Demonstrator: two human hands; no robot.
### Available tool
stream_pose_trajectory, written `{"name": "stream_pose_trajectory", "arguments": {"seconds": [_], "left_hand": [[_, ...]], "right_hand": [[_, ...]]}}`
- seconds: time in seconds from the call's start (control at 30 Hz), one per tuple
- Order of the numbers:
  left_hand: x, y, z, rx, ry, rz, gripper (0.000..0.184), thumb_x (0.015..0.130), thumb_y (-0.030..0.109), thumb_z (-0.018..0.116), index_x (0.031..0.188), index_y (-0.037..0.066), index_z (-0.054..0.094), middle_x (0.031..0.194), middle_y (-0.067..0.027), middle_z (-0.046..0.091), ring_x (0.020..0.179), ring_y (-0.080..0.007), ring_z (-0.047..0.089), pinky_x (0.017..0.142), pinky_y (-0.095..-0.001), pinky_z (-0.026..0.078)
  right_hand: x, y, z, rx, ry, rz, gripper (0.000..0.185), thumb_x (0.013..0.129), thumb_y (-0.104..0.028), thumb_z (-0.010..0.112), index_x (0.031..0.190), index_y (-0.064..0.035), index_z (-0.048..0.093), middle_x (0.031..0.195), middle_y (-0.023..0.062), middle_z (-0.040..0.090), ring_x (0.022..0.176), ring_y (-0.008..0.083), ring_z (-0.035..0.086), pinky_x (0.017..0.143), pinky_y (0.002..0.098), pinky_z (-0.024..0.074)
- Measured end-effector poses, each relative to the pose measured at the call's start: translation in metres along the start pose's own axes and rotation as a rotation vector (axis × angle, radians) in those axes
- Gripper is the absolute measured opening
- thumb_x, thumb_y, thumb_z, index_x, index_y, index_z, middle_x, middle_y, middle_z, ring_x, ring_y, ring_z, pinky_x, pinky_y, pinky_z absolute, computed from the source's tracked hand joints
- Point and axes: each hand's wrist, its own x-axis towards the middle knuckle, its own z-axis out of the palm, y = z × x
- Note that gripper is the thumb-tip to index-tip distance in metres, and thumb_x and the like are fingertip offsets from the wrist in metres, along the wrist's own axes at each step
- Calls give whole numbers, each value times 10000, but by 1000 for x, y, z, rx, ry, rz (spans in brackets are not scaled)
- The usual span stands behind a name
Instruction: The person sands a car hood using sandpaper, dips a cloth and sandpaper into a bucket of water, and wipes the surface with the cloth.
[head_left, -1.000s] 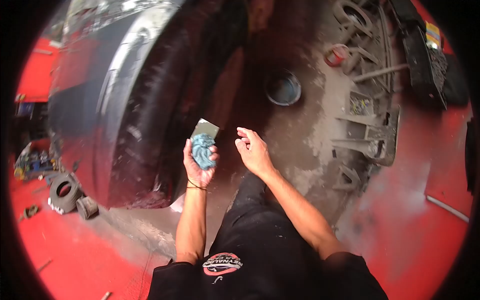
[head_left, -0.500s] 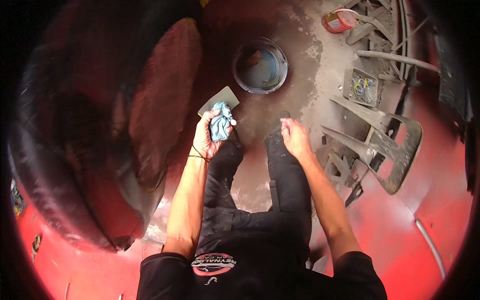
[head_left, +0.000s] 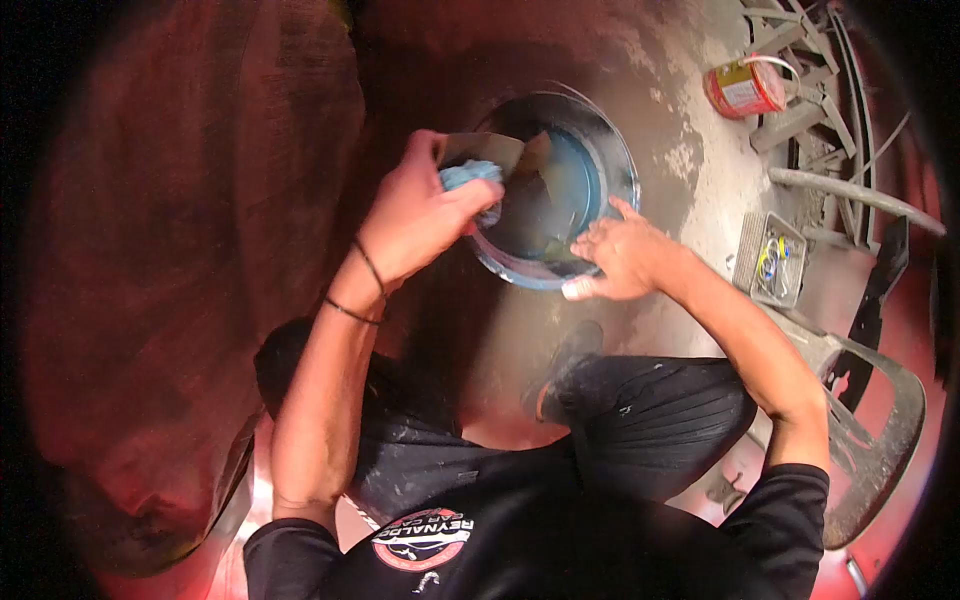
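My left hand [head_left: 425,205] is closed round a crumpled blue cloth [head_left: 472,178] and a flat greenish-grey sheet [head_left: 482,149], at the left rim of a round bucket [head_left: 620,165]. Bluish liquid [head_left: 572,180] lies in the bucket, with a brownish piece [head_left: 535,155] in it. At the bucket's lower right rim is my right hand [head_left: 625,252], its fingers apart and reaching over the edge, the thumb outside. No object shows in it.
A dark reddish panel [head_left: 190,200] fills the left side. To the right are a red pail [head_left: 745,90], a grey basket [head_left: 797,270] with small coloured items, a pale pole [head_left: 850,190] and a grey frame part [head_left: 905,420].
The view has tilted down and come closer to the floor, with my knees now bent. Both hands have moved to the bucket; the cloth and sheet are still in my left hand.
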Motion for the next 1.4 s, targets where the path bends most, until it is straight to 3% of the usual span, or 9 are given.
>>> {"name": "stream_pose_trajectory", "arguments": {"seconds": [0.23,0.5,0.57,0.63,0.87,1.07,1.13,1.27,1.4], "left_hand": [[43,3,10,-363,-358,-50,204,1031,230,618,1056,54,718,793,-29,718,671,-98,663,560,-250,482],[76,-13,47,64,-429,-56,580,923,287,748,1361,-40,553,887,-76,726,694,-123,683,642,-277,561],[113,-33,77,510,-367,-81,1009,797,355,865,1571,-74,380,1272,-281,737,1069,-393,782,924,-469,630],[161,-89,117,912,-192,-141,1165,793,434,915,1704,91,275,1729,-297,376,1556,-444,481,1260,-510,457],[221,-230,154,1044,58,-21,1080,971,410,775,1775,137,108,1785,-289,280,1613,-435,401,1277,-530,436],[166,-123,158,1063,-159,-416,961,991,331,715,1769,80,210,1598,-241,550,1428,-425,607,1197,-499,515],[141,-70,144,1032,-247,-510,941,972,319,717,1760,53,276,1499,-218,697,1337,-430,703,1160,-484,550],[96,4,104,746,-178,-422,501,871,342,750,1247,20,825,1254,-286,783,1232,-371,766,1066,-428,595],[17,91,69,-210,-263,-493,243,945,240,638,1013,63,791,988,-187,807,884,-288,776,751,-407,639]], "right_hand": [[-18,17,13,91,187,-171,357,912,-300,817,1226,-131,831,1206,48,832,1158,262,717,1058,459,485],[-22,25,-44,647,560,154,297,983,-271,770,1172,-41,774,1090,219,799,994,388,781,892,469,608],[10,27,-58,934,327,382,344,977,-262,782,1237,-40,750,1109,247,793,1001,419,778,903,484,617],[67,41,-16,1034,358,401,430,961,-288,806,1301,-39,725,1146,254,784,1034,414,777,962,490,620],[182,48,69,542,252,782,381,911,-255,838,1231,-53,791,1264,275,772,1231,445,733,1081,506,597],[113,24,27,758,477,776,250,861,-254,782,973,-31,789,1000,227,789,1032,366,791,971,462,613],[79,21,5,1470,521,813,289,921,-127,714,1163,30,699,1178,220,742,1160,355,730,1047,545,609],[-18,26,-20,2318,674,330,437,1010,-53,619,1435,18,548,1468,200,595,1367,382,606,1131,626,570],[-87,-3,-67,2612,848,222,422,1049,-175,663,1429,-19,566,1446,191,608,1408,413,559,1158,687,525]]}}
